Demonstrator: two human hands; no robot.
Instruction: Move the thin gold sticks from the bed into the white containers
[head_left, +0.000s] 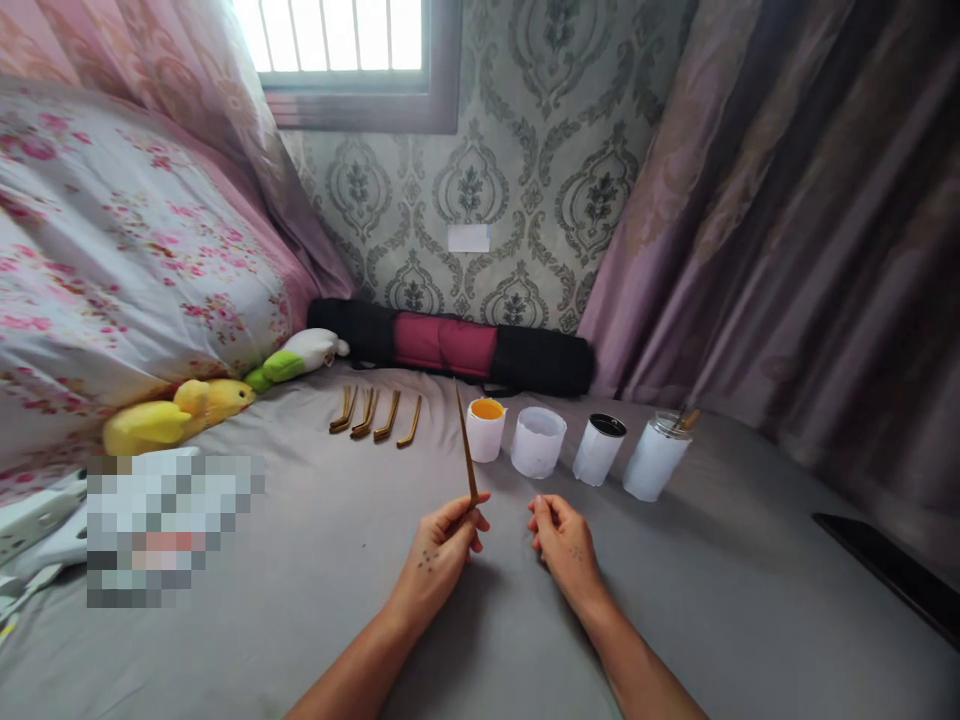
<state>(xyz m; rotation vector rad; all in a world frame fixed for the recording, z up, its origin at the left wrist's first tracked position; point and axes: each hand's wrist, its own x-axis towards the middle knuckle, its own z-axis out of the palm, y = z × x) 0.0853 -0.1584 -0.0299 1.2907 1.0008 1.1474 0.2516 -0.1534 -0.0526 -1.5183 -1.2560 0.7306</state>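
Note:
My left hand [444, 545] is closed on a thin golden-brown metal straw [466, 445], which points up and away from me. My right hand [562, 540] is beside it with the fingers curled in, and nothing shows in them. Beyond my hands stand several containers wrapped in white: one with an orange inside [486, 435], a wider white cup [538, 450], one with a black inside [598, 460], and a jar [654, 465] with golden sticks in its mouth. Left of these, several bent golden straws [365, 415] lie in small groups on the grey sheet.
A black and maroon roll [446, 345] lies along the wall. At the left are plush toys [180, 415], a blurred-out object [165, 530] and white power strips [37, 530]. A dark flat device [892, 570] lies at the right edge. Curtains [720, 200] hang at both sides.

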